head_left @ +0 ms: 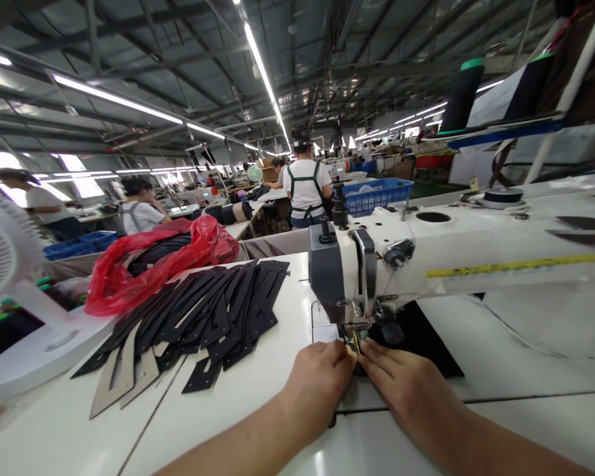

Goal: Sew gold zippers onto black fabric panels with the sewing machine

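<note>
A sewing machine (344, 271) stands before me, and both my hands are close to its presser foot. A black fabric piece (429, 340) lies flat under the machine head and extends to the right. A strip with gold teeth, like a zipper (354, 341), runs under the foot between my hands. My left hand (320, 377) is closed, its curled fingers and thumb pinching at the zipper's left edge. My right hand (409, 380) lies with fingers stretched out along the zipper's right side, pressing on the work. The fingertips partly hide the work.
Left on the table, a spread pile of black strips with slots (218, 311) lies by a red plastic bag (163, 258). A white fan (30, 317) stands at far left. Thread cones (463, 96) are up right. A blue crate (377, 195) and several people are beyond.
</note>
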`<action>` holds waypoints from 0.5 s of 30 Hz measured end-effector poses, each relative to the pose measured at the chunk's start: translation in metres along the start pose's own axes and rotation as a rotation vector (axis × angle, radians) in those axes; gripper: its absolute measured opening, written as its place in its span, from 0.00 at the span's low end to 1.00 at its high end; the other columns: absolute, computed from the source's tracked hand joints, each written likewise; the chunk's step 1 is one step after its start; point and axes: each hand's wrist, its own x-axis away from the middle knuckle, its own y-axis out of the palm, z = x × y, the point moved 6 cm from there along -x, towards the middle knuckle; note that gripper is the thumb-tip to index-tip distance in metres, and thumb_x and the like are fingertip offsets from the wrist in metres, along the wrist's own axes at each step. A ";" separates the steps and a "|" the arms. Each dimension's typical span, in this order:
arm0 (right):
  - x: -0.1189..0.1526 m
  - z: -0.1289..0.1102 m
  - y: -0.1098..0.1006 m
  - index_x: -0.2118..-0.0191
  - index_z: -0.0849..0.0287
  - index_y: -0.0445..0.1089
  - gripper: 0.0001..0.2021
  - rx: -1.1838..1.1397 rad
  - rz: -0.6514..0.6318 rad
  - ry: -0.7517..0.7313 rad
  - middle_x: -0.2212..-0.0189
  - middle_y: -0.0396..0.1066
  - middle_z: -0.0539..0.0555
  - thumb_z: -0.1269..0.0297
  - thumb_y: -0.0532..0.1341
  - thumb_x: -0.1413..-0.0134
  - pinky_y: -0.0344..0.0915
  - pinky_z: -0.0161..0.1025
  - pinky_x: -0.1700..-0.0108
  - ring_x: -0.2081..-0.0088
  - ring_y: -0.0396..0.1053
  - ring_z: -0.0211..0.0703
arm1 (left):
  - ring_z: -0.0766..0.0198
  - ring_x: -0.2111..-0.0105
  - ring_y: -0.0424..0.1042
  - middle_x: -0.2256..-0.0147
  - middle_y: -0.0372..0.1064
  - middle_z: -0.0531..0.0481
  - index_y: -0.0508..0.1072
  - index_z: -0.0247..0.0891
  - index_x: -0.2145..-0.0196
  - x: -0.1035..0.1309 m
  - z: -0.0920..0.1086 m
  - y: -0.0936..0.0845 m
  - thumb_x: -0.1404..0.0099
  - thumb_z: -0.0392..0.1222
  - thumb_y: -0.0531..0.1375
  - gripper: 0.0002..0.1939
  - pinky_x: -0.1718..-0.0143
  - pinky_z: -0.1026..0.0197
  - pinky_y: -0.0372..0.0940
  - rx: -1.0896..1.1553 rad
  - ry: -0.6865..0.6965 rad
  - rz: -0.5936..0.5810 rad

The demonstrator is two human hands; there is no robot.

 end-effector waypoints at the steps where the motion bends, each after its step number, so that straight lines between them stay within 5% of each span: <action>1: -0.002 0.001 0.000 0.61 0.69 0.73 0.19 -0.005 0.004 0.009 0.62 0.74 0.60 0.84 0.48 0.51 0.72 0.38 0.59 0.61 0.73 0.44 | 0.60 0.75 0.68 0.73 0.67 0.46 0.71 0.33 0.67 -0.001 -0.002 0.001 0.37 0.32 0.52 0.07 0.73 0.59 0.69 0.007 -0.013 0.004; 7: -0.003 0.001 0.000 0.59 0.68 0.72 0.17 0.029 -0.013 0.023 0.62 0.74 0.60 0.83 0.49 0.49 0.71 0.37 0.58 0.61 0.73 0.43 | 0.60 0.70 0.72 0.67 0.70 0.45 0.72 0.35 0.63 0.006 -0.008 -0.002 0.37 0.32 0.55 0.06 0.68 0.59 0.71 0.179 -0.109 0.019; 11: 0.006 -0.004 -0.001 0.61 0.69 0.73 0.18 0.135 0.039 0.006 0.60 0.73 0.62 0.83 0.47 0.48 0.72 0.40 0.58 0.59 0.72 0.46 | 0.57 0.60 0.73 0.58 0.71 0.44 0.71 0.36 0.61 0.017 -0.002 -0.014 0.33 0.35 0.51 0.09 0.54 0.52 0.68 0.182 -0.082 0.161; 15: 0.006 -0.002 0.001 0.60 0.69 0.73 0.21 0.109 -0.008 -0.011 0.59 0.73 0.62 0.86 0.47 0.52 0.72 0.39 0.58 0.59 0.72 0.46 | 0.61 0.61 0.73 0.64 0.73 0.47 0.72 0.36 0.65 0.014 0.000 -0.012 0.32 0.34 0.50 0.11 0.47 0.50 0.62 0.137 -0.022 0.140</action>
